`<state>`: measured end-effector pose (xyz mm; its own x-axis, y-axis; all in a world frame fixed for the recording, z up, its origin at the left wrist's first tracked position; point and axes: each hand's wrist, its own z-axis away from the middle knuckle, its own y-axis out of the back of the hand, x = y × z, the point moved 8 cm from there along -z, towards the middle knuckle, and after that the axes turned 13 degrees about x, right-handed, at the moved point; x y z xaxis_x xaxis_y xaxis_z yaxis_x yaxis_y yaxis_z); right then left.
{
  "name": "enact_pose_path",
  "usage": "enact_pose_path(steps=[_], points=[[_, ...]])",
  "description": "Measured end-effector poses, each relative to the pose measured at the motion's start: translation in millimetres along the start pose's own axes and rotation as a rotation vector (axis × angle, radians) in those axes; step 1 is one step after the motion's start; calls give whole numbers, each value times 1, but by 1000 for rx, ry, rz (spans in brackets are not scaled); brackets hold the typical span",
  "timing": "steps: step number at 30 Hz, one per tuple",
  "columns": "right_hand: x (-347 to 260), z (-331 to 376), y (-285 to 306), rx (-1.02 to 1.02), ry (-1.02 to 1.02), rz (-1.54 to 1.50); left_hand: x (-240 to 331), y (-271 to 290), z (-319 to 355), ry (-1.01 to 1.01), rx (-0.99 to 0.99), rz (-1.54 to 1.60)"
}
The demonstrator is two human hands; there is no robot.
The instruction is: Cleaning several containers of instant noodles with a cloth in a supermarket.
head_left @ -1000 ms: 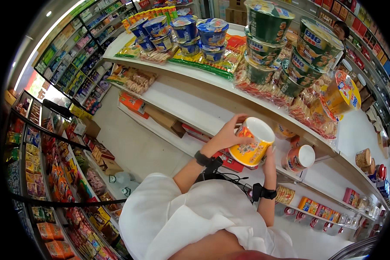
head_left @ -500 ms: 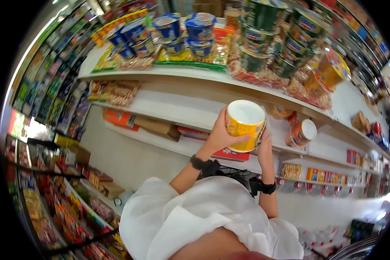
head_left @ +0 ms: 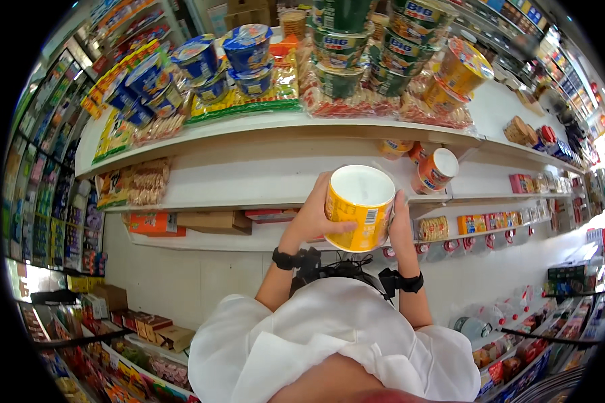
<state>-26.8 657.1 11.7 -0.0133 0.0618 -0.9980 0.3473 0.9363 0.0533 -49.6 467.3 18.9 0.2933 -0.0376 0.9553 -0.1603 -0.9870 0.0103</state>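
A yellow instant noodle cup (head_left: 349, 225) is held between my two hands, its round white end facing up toward me. My left hand (head_left: 312, 216) wraps its left side, with the thumb across the front near a barcode. On the other side, my right hand (head_left: 401, 225) presses against the cup; its fingers are partly hidden behind it. Just beyond, on the middle shelf (head_left: 249, 171), an orange-and-white cup (head_left: 435, 171) stands with its white end up. Another yellow-orange cup (head_left: 396, 148) sits farther back, under the top shelf.
Blue noodle cups (head_left: 247, 57) and green noodle cups (head_left: 339, 54) stand stacked on packets along the top shelf (head_left: 215, 138). Two yellow cups (head_left: 454, 74) are stacked to their right. Cardboard boxes (head_left: 215, 221) lie on the lower shelf. Goods racks line both sides.
My view has turned, so the shelves sit more level and farther left. The cup is tilted so more of its front and barcode shows; both hands still hold it.
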Motion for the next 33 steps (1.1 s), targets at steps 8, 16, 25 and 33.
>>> enact_pose_path(steps=[8, 16, 25, 33], points=[[-9, 15, 49, 308, 181, -27, -6, -52, -1, 91, -15, 79], [-22, 25, 108, 259, 158, 126, 23, -117, 0, 29, -113, 94], [32, 2, 183, 24, -363, -581, 45, -213, 5, 22, -286, 172], [39, -1, 274, 158, -60, -578, 51, -285, 14, 21, -121, -115]])
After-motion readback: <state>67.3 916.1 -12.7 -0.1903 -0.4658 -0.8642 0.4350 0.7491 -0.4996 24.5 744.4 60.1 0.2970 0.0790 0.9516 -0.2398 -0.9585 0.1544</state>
